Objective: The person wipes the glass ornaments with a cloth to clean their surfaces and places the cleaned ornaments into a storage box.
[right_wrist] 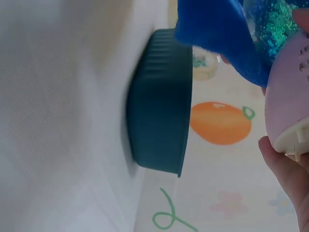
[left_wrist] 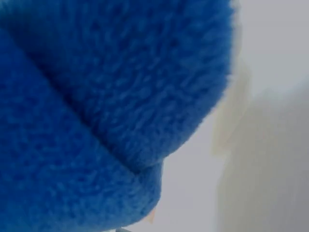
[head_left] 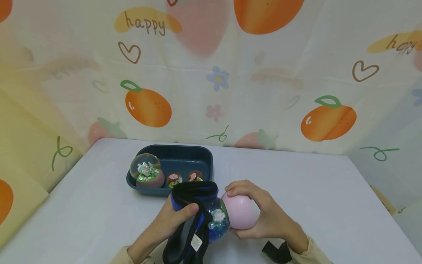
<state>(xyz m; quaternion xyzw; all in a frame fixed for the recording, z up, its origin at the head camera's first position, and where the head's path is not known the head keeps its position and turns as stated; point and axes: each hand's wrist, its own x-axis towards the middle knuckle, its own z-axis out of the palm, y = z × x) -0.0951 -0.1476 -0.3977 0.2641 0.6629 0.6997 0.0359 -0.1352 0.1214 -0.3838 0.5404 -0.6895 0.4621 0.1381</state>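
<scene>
My left hand (head_left: 166,220) grips a folded blue fleece cloth (head_left: 194,220) with black trim and a white label, the thumb lying over it. In the left wrist view the blue fleece (left_wrist: 116,106) fills much of the picture and hides that hand. My right hand (head_left: 267,211) holds a snow globe by its pink rounded base (head_left: 239,212), tilted sideways. The clear dome (head_left: 219,220) faces left against the cloth, with a white figure and blue glitter inside. In the right wrist view the fingers hold the base (right_wrist: 289,96), its cream underside showing.
Behind the hands stands a dark teal tray (head_left: 188,152). It holds a larger snow globe (head_left: 147,170) on a brownish-pink base and two small globes, one of them (head_left: 174,179) beside it. A black strap-like piece (head_left: 278,252) is near the right wrist. A printed curtain (head_left: 197,91) hangs behind the white table (head_left: 329,205).
</scene>
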